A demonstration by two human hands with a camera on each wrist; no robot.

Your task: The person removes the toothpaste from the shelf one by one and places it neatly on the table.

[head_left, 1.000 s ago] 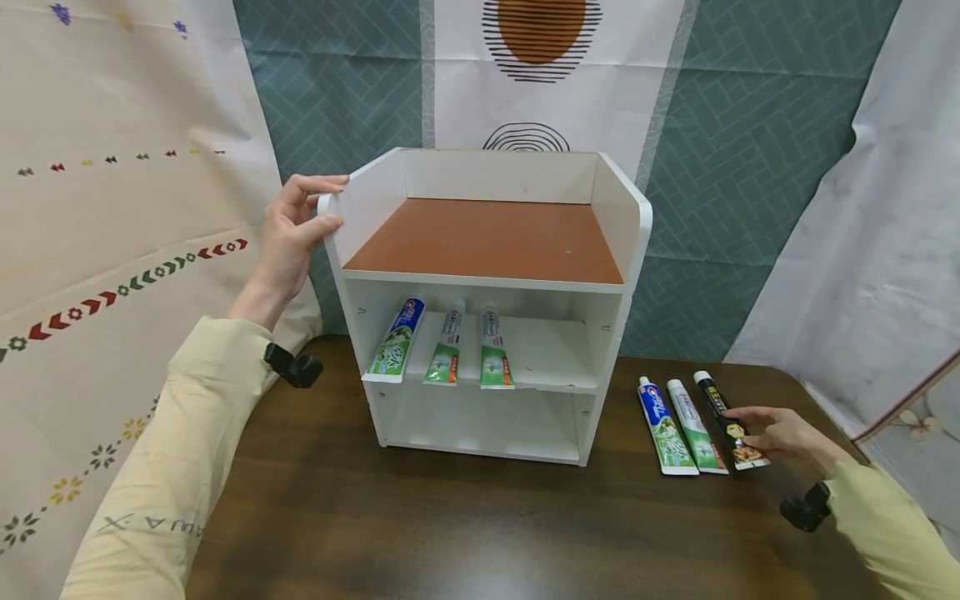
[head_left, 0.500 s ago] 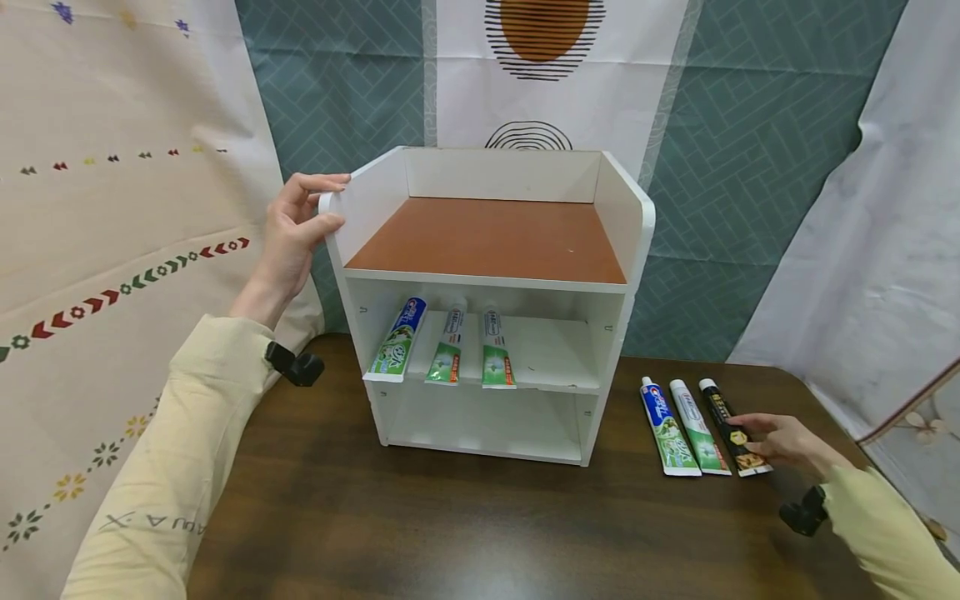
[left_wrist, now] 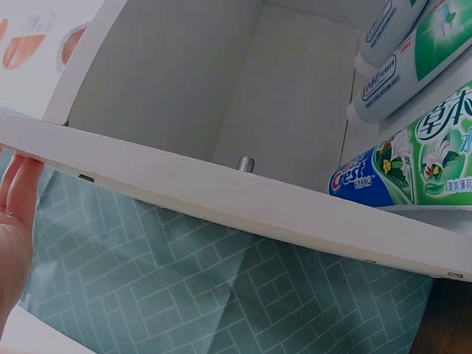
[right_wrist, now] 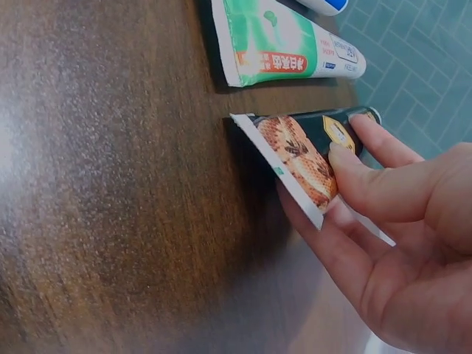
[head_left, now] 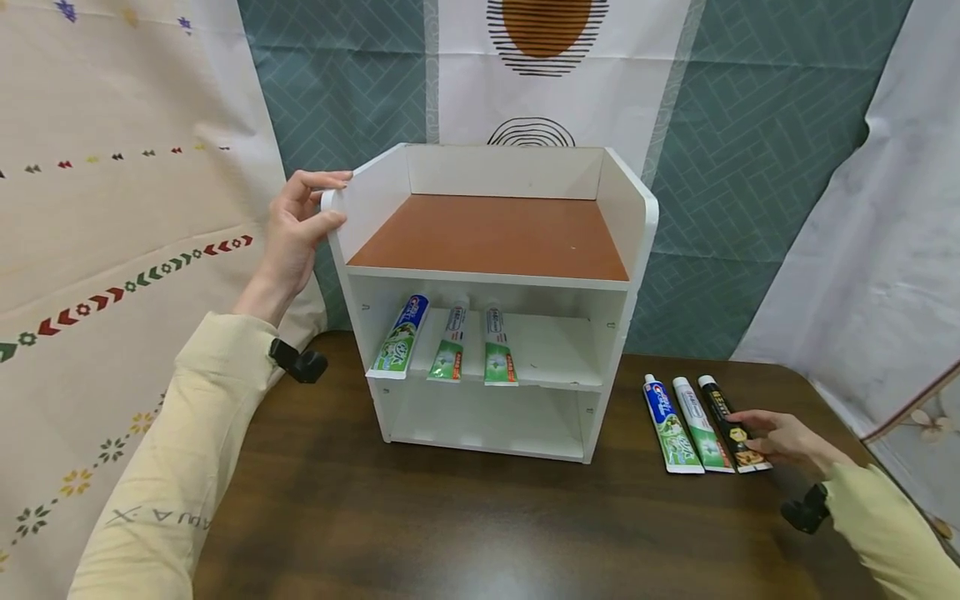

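Teal cloth (head_left: 765, 167) in a herringbone pattern hangs across the top of my head view, split by a white panel (head_left: 555, 98) bearing a brown-orange disc (head_left: 545, 25) ruled with black lines above nested black arches (head_left: 532, 133). At left, I see a beige drape (head_left: 150, 200) crossed by a red-and-green chevron band (head_left: 129, 287). Creased white fabric (head_left: 855, 275) falls at right, above a brown strip (head_left: 911, 400) and a pale flower (head_left: 932, 427). The dark wood-grain tabletop (head_left: 420, 517) catches a glare at bottom center.
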